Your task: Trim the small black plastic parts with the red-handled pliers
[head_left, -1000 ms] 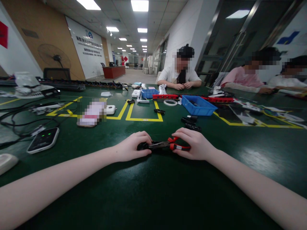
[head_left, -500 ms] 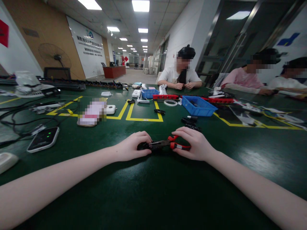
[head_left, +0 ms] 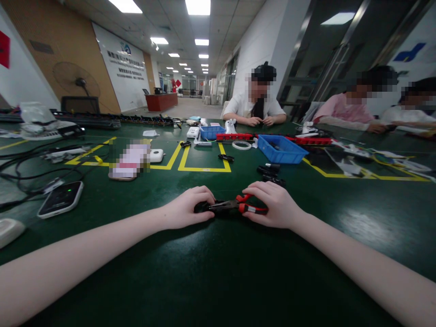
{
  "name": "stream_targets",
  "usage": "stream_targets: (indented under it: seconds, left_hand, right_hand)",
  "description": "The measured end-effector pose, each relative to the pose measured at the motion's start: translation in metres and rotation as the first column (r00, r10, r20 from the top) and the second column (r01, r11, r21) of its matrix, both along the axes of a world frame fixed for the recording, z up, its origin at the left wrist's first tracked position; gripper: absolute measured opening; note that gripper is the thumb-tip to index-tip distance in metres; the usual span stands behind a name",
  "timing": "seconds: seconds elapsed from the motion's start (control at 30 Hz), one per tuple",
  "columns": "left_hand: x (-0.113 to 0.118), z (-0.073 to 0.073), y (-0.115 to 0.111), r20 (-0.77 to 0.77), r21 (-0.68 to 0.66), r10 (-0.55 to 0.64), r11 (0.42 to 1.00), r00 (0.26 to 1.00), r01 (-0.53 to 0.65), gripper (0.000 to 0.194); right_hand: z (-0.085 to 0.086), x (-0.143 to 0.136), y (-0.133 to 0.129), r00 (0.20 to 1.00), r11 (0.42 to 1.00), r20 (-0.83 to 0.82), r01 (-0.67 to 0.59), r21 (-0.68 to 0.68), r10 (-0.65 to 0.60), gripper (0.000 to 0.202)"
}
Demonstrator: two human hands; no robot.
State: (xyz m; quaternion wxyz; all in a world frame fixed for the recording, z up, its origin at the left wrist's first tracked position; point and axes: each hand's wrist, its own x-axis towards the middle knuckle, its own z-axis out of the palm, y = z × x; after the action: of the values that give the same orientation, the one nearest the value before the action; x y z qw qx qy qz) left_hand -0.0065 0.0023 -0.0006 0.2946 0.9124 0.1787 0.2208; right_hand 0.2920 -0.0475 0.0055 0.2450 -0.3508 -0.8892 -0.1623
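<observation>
My right hand (head_left: 277,204) is closed on the red handles of the needle-nose pliers (head_left: 238,205), whose dark jaws point left. My left hand (head_left: 190,208) is closed around a small black part (head_left: 201,207), mostly hidden by the fingers. The pliers' tips reach this part between my left thumb and fingers; whether they grip it is too dark to tell. Both hands rest low over the green table (head_left: 211,272). Several black pieces (head_left: 270,173) lie just beyond my right hand.
Beyond my hands are a blue bin (head_left: 282,149), a smaller blue bin (head_left: 213,132), a white tape ring (head_left: 241,145) and a red strip (head_left: 235,136). Phones (head_left: 61,200) and cables (head_left: 20,175) lie left. A person (head_left: 255,106) sits opposite; others sit at the right.
The pliers and their red handles have shifted slightly left, toward the black part. My left hand has barely moved.
</observation>
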Motion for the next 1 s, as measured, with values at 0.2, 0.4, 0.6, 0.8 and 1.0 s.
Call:
stream_targets:
  seconds: [0.2, 0.4, 0.6, 0.8, 1.0]
  left_hand:
    - [-0.0006, -0.0007, 0.0006, -0.002, -0.003, 0.002, 1.0, 1.0, -0.002, 0.01]
    - [-0.0002, -0.0017, 0.0004, 0.014, 0.016, -0.008, 1.0, 1.0, 0.008, 0.009]
    - [-0.0002, -0.0024, 0.0006, 0.01, 0.003, 0.001, 1.0, 1.0, -0.001, 0.01]
    - [-0.0001, 0.0004, -0.0008, 0.0, -0.015, 0.01, 1.0, 1.0, -0.01, 0.009]
    - [0.0004, -0.0014, 0.0005, 0.019, -0.014, 0.001, 1.0, 1.0, -0.001, 0.008]
  right_hand:
    - [0.005, 0.003, 0.0015, 1.0, 0.998, 0.022, -0.015, 0.06, 0.013, 0.034]
    - [0.0061, 0.0051, 0.0016, 0.999, 0.996, 0.041, -0.023, 0.091, 0.019, 0.035]
    - [0.0048, 0.0056, 0.0023, 0.999, 0.995, 0.035, -0.014, 0.102, 0.01, 0.039]
    - [0.0036, 0.0055, 0.002, 1.0, 0.993, 0.016, 0.007, 0.121, -0.009, 0.044]
    - [0.0025, 0.0056, 0.0023, 0.999, 0.994, 0.003, 0.031, 0.106, -0.032, 0.046]
